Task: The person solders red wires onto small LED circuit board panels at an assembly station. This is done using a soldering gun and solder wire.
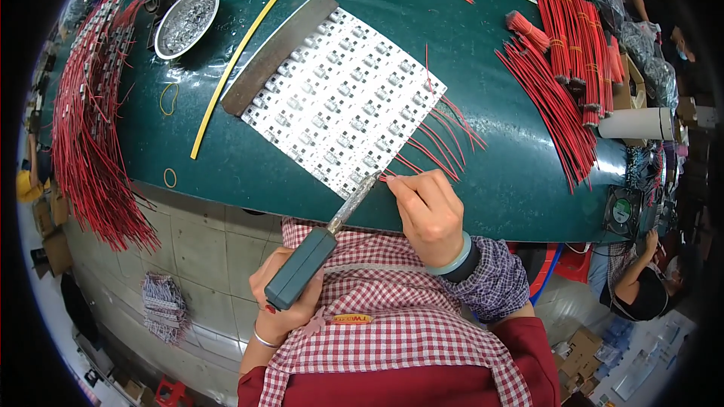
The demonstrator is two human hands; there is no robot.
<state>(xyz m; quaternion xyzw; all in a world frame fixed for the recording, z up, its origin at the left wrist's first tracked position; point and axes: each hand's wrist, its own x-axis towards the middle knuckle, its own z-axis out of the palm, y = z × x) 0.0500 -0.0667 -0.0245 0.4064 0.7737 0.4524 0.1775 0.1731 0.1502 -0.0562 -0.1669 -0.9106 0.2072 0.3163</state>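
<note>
My left hand [290, 290] is wrapped round the dark green handle of a soldering iron [303, 265]. Its metal barrel slants up and its tip meets the near corner of a white circuit board panel [339, 94]. At that same corner, my right hand [431, 211] pinches a thin red wire [386, 175] between thumb and fingertips. Several red wires [439, 139] stick out from the panel's right edge, lying on the green table. A dark flat bar [280, 53] rests along the panel's upper left edge. The exact joint under the tip is too small to see.
A metal bowl of grey scraps [187, 22] and a yellow strip [241, 68] lie left of the panel. Wired boards [94, 120] hang over the table's left edge. Bundled red wires [577, 38] and loose ones [550, 105] lie right. Another person [641, 279] sits at the right.
</note>
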